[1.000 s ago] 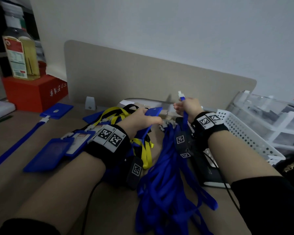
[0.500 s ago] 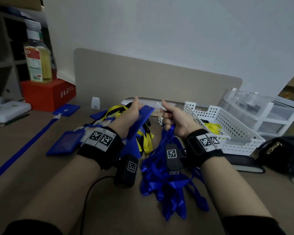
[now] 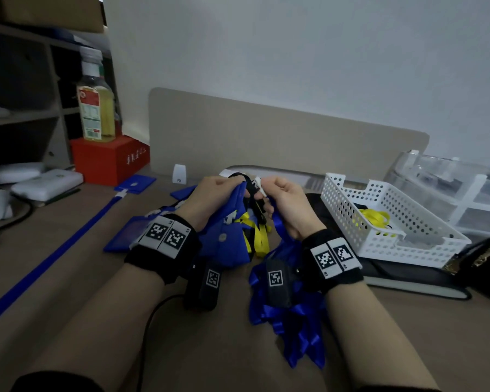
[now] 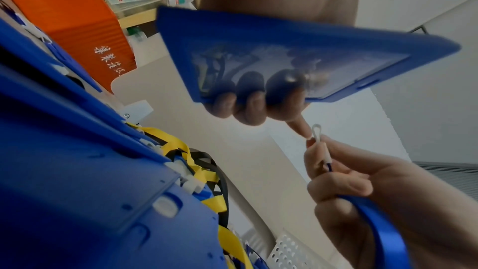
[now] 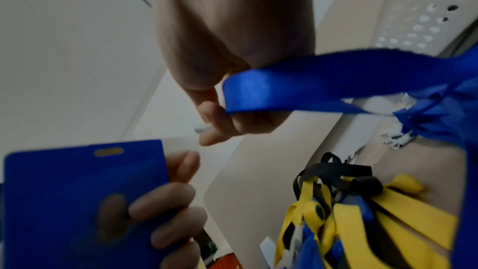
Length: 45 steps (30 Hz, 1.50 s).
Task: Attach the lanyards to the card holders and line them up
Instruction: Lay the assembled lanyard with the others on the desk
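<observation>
Brown desk (image 3: 68, 278) against a beige divider, pretty dim lighting. Left hand (image 3: 215, 199) grips a blue card holder (image 4: 297, 48), fingers curled behind it and showing through the clear window. Right hand (image 3: 286, 210) pinches the white clip loop (image 4: 316, 133) of a blue lanyard (image 5: 297, 89), with the ribbon trailing down into the blue lanyard pile (image 3: 292, 321) on the near side of the desk.

What's changed: a second ago the hands were further out over the pile and clearly apart, holder flat-ish, clip stuck up in the air. Now both have pulled in toward the body and the clip tip sits just beside the holder's top edge, where the slot (image 5: 108, 151) is. My read is the picking part is done and it's about to be threaded, but the clip isn't in the slot yet.

Further out: a tangle of yellow and black lanyards (image 3: 255, 233) with more blue holders (image 3: 130, 236) left of the hands, and one finished set (image 3: 133, 183) laid out far left with its strap running toward the near edge.

Containers: white perforated basket (image 3: 425, 250) on the right has some yellow lanyards (image 3: 375, 217) in it. Behind it there's a clear plastic organiser (image 3: 450, 188), can't tell what's inside.
</observation>
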Motion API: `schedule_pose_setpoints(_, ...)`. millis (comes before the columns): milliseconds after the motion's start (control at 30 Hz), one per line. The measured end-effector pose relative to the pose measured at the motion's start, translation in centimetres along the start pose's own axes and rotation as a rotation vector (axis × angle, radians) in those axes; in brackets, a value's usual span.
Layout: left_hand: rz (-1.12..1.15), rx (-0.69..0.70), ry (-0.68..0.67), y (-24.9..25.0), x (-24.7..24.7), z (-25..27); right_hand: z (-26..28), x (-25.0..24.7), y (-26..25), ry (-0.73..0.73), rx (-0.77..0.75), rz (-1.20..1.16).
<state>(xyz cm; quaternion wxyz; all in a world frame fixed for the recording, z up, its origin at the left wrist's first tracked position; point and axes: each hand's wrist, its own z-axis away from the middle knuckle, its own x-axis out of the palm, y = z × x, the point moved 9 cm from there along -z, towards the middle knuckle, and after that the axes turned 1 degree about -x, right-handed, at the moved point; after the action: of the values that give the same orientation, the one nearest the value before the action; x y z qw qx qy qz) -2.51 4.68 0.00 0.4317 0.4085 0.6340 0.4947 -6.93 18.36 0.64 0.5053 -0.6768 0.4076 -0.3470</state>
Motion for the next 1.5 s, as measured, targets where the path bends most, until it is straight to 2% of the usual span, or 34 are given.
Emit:
schedule_pose_setpoints(167,-0.043,0.052,-0.057,0.4,1.3,0.5,0.2,0.2,-0.8,0.018,-0.145,0.105)
schedule_pose_setpoints(267,-0.049,0.078,-0.047,1.0,1.4,0.7,0.3,0.2,-1.4,0.049,-0.187,0.15)
schedule_pose_setpoints(400,-0.048,0.085,-0.003,0.5,0.8,0.2,0.4,0.5,-1.0,0.023,-0.129,0.091)
schedule_pose_setpoints(533,-0.199,0.145,0.072,0.5,0.1,-0.2,0.7,0.8,-0.6,0.002,-0.079,0.148)
schedule_pose_setpoints(767,-0.547,0.259,-0.013,1.6,0.6,-0.2,0.9,0.4,0.0,-0.034,0.055,0.311)
schedule_pose_setpoints(1000,-0.801,0.339,-0.098,2.4,1.4,0.4,1.5,0.9,-0.1,-0.093,0.102,0.327)
schedule_pose_setpoints(1200,-0.754,0.348,-0.131,2.6,1.6,0.4,1.7,0.6,-0.4,-0.069,0.098,0.3)
schedule_pose_setpoints(1367,-0.671,0.323,-0.101,2.3,1.1,-0.1,1.3,0.1,-0.2,0.006,0.105,0.18)
schedule_pose_setpoints(1500,-0.654,0.283,-0.223,1.2,2.2,0.0,0.9,-0.7,-0.2,0.085,0.072,0.096)
